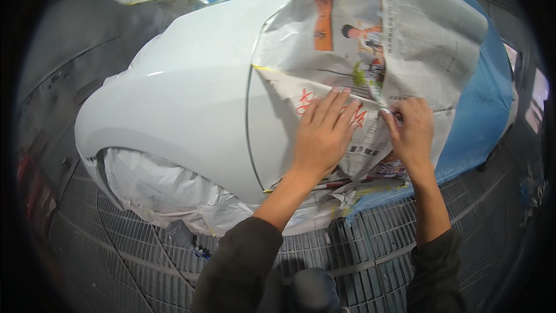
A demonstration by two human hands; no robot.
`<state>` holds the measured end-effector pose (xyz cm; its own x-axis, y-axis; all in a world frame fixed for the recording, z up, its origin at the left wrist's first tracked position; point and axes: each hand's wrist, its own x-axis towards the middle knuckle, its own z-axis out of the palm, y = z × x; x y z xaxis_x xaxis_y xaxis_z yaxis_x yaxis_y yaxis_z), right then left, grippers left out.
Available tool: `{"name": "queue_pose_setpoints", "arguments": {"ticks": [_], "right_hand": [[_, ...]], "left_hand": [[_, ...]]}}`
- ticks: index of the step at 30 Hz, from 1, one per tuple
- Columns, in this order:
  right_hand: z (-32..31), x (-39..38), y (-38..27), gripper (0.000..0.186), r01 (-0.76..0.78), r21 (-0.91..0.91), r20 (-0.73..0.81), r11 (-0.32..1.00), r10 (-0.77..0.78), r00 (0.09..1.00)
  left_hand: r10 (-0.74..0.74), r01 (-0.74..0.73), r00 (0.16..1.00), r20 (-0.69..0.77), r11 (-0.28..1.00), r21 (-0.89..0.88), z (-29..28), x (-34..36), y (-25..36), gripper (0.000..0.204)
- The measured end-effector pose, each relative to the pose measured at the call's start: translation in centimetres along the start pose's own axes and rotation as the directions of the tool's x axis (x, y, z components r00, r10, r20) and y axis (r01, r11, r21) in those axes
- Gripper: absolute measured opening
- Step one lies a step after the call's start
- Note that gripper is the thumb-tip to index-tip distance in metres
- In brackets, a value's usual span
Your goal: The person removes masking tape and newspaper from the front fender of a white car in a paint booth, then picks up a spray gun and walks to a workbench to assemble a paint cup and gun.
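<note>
1. Fender [191, 93] on the far left is glossy white and bare. The wheel arch under it is stuffed with crinkly white plastic sheeting [156, 188], and there's grated floor [370, 249] below.
2. Left hand [322, 134] lies flat with fingers spread, pressing the newspaper [347, 40] against the car's side. It's open, not gripping anything.
3. Right hand [410, 132], just beside it, pinches the paper at a fold edge between thumb and fingertips.
4. That newspaper looks super light, floppy and easy to tear, I'd say, so hold it at an edge or crease and keep a palm on it. It spreads up and outward from both hands.
5. Blue masking film [483, 116] covers the car further right.
</note>
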<state>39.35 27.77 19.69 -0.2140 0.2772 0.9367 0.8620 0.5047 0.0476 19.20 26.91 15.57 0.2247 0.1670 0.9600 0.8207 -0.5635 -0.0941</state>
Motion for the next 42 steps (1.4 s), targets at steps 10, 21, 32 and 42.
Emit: {"name": "queue_pose_setpoints", "arguments": {"ticks": [10,21,32,42], "right_hand": [[3.0,0.8,2.9,0.025,-0.116,0.001,-0.070,0.993,0.116,0.991],[4.5,-0.2,-0.6,0.024,-0.348,0.486,0.226,0.802,0.269,0.936],[1.2,2.0,4.1,0.030,-0.713,0.412,0.571,0.566,0.449,0.687],[-3.8,5.2,6.4,0.034,-0.944,0.119,0.919,0.306,0.325,0.221]], "left_hand": [[-0.049,0.011,0.979,0.196,0.982,0.189,2.7,-0.1,-0.3,0.056],[-0.057,-0.025,0.956,0.287,0.961,0.274,2.8,-0.1,-1.2,0.055],[-0.197,0.166,0.864,0.463,0.980,0.108,1.3,1.6,0.4,0.051],[-0.522,0.814,0.451,0.724,0.573,-0.094,-9.0,4.0,9.8,0.038]]}}
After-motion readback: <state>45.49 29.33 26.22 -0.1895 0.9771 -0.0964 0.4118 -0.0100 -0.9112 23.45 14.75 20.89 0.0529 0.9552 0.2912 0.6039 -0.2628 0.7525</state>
